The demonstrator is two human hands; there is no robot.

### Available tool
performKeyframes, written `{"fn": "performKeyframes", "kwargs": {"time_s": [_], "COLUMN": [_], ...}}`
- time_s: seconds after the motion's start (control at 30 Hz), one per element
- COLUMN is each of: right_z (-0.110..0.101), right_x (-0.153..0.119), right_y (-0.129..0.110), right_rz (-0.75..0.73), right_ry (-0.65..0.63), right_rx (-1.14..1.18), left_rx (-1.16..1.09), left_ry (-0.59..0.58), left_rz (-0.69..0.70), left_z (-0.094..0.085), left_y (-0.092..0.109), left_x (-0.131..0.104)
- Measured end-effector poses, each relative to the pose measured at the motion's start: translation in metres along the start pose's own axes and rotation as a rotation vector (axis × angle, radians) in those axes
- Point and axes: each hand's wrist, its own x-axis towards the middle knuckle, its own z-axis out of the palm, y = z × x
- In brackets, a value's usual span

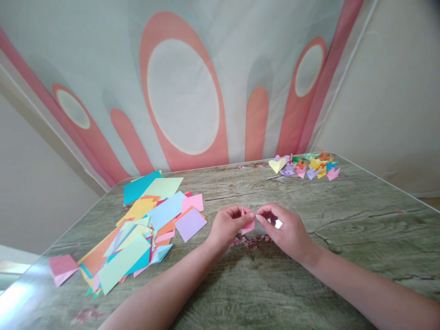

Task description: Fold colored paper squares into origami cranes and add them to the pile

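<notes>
A small piece of folded pink origami paper (248, 228) is held just above the table in front of me. My left hand (227, 225) pinches it between thumb and fingers, which cover its upper part. My right hand (288, 229) meets the left at the paper's top right, with thumb and index fingertips pressed together on its tip. That tip is mostly hidden by the fingers. A bright white patch shows through the loop of my right fingers, and I cannot tell what it is.
Loose coloured paper sheets (127, 261) lie in a spread pile on the left, with a folded pink piece (63, 268) by the edge. Several small folded paper figures (300, 170) cluster at the back right. Behind the wood-patterned table (343, 284) hangs a printed cloth (235, 133).
</notes>
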Motion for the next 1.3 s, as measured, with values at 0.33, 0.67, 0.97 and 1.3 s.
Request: {"fn": "performKeyframes", "kwargs": {"time_s": [0.33,0.67,0.97,1.3], "right_z": [-0.001,0.004,0.003,0.001], "right_x": [0.000,0.002,0.005,0.006], "right_y": [-0.006,-0.008,0.000,0.006], "right_rz": [0.041,0.249,0.334,0.356], "right_ry": [-0.004,-0.081,-0.099,-0.135], "right_rx": [0.058,0.304,0.413,0.440], "left_rx": [0.054,0.096,0.034,0.134], "left_ry": [0.016,0.049,0.028,-0.041], "left_rz": [0.056,0.099,0.073,0.090], "left_z": [0.003,0.009,0.007,-0.002], "left_y": [0.001,0.000,-0.002,0.001], "left_x": [-0.003,-0.006,-0.003,-0.001]}}
